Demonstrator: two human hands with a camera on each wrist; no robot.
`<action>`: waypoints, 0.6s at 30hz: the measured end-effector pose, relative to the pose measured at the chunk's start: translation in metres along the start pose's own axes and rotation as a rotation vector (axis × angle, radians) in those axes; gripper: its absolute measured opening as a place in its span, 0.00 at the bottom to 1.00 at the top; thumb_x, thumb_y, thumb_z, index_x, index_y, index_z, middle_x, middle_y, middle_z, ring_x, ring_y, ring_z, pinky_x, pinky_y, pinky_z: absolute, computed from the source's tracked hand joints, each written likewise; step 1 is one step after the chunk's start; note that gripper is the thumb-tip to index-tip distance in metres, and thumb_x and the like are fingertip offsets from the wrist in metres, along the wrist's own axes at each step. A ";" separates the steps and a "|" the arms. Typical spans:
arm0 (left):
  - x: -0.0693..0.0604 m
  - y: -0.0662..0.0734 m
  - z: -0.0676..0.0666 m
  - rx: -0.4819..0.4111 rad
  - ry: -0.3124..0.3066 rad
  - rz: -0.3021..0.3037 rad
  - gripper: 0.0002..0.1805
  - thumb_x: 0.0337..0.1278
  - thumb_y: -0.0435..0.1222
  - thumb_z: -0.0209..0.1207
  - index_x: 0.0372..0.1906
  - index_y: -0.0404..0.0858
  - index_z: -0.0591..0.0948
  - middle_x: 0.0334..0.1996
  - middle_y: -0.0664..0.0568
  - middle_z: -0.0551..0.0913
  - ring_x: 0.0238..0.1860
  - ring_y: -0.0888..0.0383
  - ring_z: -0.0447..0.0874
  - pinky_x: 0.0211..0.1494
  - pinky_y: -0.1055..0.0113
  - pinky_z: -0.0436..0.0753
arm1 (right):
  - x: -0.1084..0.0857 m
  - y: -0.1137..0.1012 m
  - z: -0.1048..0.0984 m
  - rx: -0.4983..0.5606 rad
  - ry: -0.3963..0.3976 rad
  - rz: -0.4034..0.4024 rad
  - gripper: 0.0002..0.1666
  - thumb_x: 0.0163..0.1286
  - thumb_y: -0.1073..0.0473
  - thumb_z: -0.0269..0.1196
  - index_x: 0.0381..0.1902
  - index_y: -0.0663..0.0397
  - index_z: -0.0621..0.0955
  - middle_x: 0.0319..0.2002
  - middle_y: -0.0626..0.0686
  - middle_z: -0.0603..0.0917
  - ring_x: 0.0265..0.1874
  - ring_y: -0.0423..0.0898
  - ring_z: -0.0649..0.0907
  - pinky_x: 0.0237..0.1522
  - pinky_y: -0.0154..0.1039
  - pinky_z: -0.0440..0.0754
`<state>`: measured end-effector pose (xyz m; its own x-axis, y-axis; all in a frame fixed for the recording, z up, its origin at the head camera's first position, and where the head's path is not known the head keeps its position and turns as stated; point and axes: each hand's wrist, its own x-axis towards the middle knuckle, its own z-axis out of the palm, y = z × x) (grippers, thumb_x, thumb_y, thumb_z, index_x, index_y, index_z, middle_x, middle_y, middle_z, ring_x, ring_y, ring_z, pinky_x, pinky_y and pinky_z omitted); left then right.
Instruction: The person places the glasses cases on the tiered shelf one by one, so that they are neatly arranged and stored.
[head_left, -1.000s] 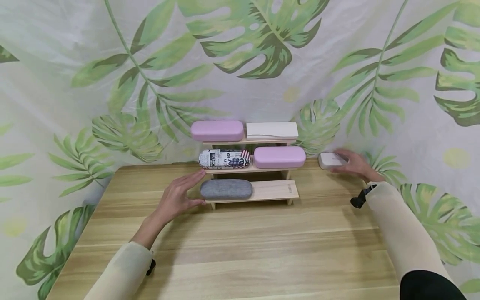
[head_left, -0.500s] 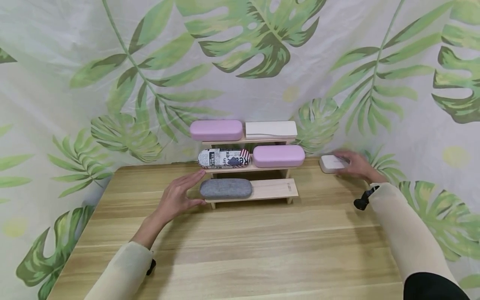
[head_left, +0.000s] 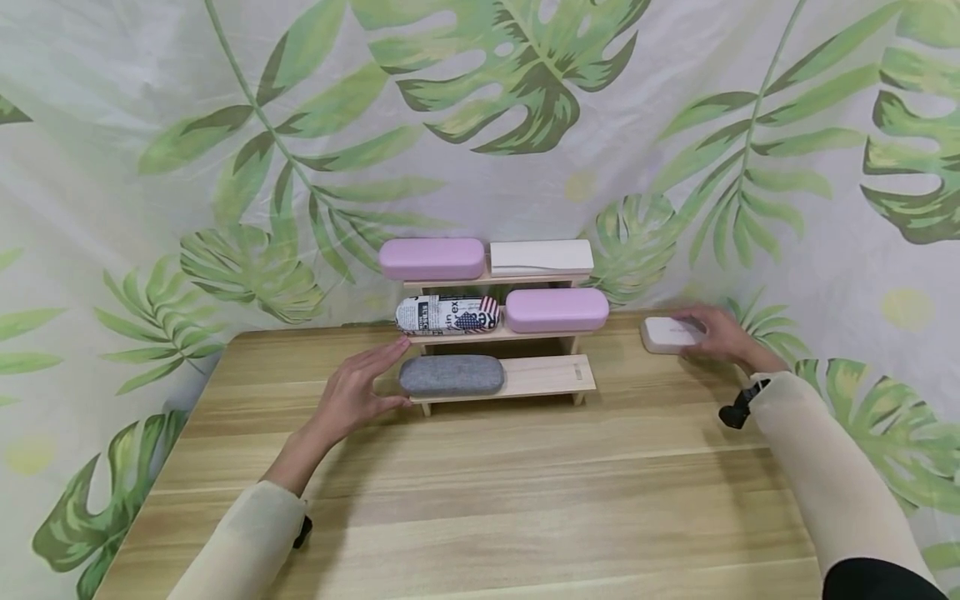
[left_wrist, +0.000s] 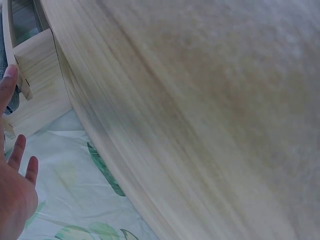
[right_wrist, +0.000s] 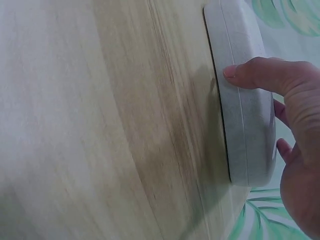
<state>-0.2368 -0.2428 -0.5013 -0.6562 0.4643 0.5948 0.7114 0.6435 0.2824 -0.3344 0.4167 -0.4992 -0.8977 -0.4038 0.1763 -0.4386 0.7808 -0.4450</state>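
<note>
At the table's back right, my right hand grips a white glasses case across its right part. The right wrist view shows the thumb on the near side of the glasses case and other fingers behind it. My left hand is at the left end of a three-tier wooden rack, fingers by the middle shelf and thumb by the lowest. In the left wrist view the left hand is partly cut off, its thumb at the rack's edge. A grey fabric glasses case lies on the lowest shelf.
A pink case and a white case lie on the top shelf. The middle shelf bears a newspaper-print case and another pink case. A leaf-print cloth hangs behind the wooden table.
My right hand has drawn the white glasses case a little toward me and slightly right, away from the cloth. The left hand has stayed at the rack.
</note>
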 end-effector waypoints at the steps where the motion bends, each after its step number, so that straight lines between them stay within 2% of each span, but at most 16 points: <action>1: 0.000 0.000 0.000 0.001 -0.001 0.000 0.57 0.24 0.41 0.89 0.71 0.34 0.78 0.69 0.39 0.79 0.62 0.34 0.84 0.67 0.37 0.79 | -0.001 0.000 0.000 0.005 0.002 -0.009 0.41 0.45 0.68 0.83 0.59 0.72 0.83 0.59 0.74 0.83 0.60 0.73 0.80 0.60 0.63 0.74; 9: 0.000 -0.001 0.000 0.001 0.005 0.013 0.57 0.22 0.40 0.89 0.71 0.33 0.78 0.69 0.39 0.80 0.61 0.33 0.85 0.65 0.38 0.82 | -0.008 -0.005 0.000 0.036 0.010 -0.036 0.39 0.42 0.67 0.86 0.56 0.69 0.86 0.54 0.70 0.87 0.55 0.68 0.83 0.54 0.50 0.75; 14: 0.001 -0.001 0.000 0.000 0.013 0.016 0.57 0.22 0.39 0.89 0.70 0.33 0.79 0.69 0.39 0.80 0.61 0.34 0.85 0.65 0.39 0.81 | -0.012 -0.009 0.000 0.030 -0.003 0.002 0.39 0.42 0.66 0.87 0.55 0.66 0.87 0.52 0.67 0.89 0.51 0.63 0.84 0.51 0.48 0.74; 18: 0.001 -0.002 0.000 0.002 0.009 0.019 0.57 0.22 0.40 0.89 0.70 0.33 0.78 0.69 0.39 0.80 0.61 0.34 0.85 0.65 0.39 0.82 | -0.016 -0.011 0.000 0.025 -0.023 0.033 0.38 0.42 0.64 0.87 0.55 0.64 0.87 0.53 0.66 0.89 0.53 0.62 0.83 0.52 0.49 0.74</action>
<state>-0.2388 -0.2433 -0.5017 -0.6401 0.4708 0.6072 0.7232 0.6360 0.2693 -0.3151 0.4146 -0.4970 -0.9104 -0.3890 0.1412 -0.4073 0.7818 -0.4722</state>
